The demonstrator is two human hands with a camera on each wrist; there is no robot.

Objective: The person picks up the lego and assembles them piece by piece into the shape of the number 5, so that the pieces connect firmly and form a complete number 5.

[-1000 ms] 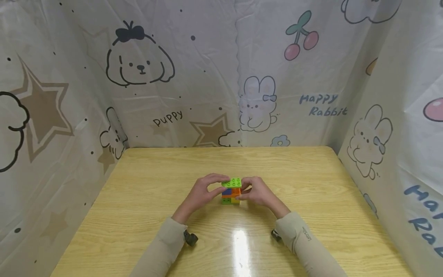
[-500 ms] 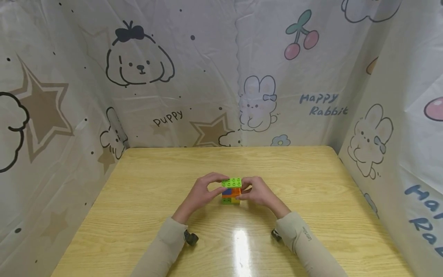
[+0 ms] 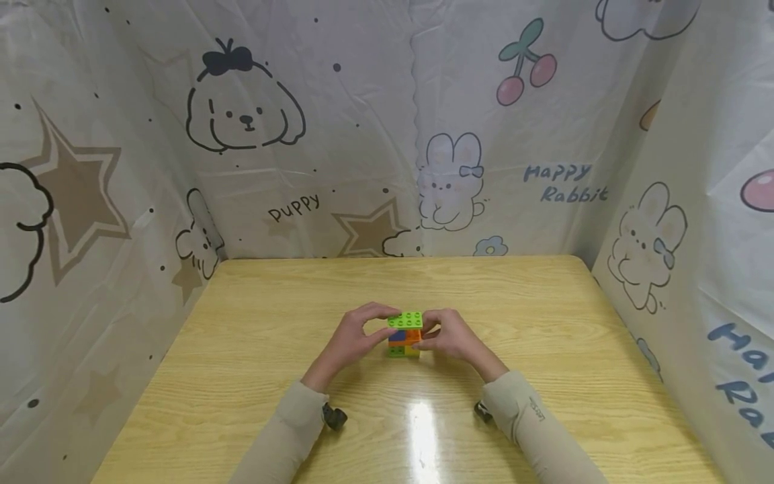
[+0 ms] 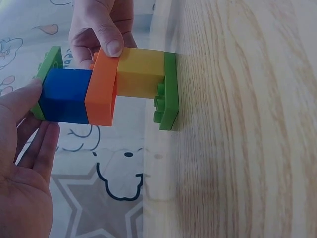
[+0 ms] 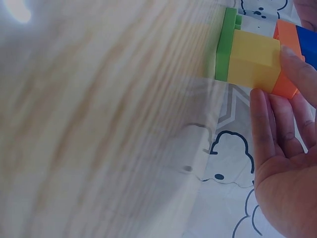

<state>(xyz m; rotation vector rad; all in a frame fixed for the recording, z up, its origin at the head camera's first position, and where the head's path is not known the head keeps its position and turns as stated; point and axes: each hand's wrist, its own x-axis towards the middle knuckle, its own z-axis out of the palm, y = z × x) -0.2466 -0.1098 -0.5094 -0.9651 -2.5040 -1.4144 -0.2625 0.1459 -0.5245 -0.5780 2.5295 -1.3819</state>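
A stack of toy building bricks stands on the table. At its foot lies a green plate, with a yellow brick on one end and bare studs on the other. Above the yellow comes an orange brick, then a blue brick toward the left. A light green plate tops the stack. My left hand pinches this top plate by its left end, thumb in front. My right hand grips the orange brick at its right end, thumb near the yellow brick; some fingers are behind the stack.
The wooden table has fabric walls with cartoon prints at its back and sides. A small black device sits at the left cuff, another black device at the right cuff. Light reflects off the table's front.
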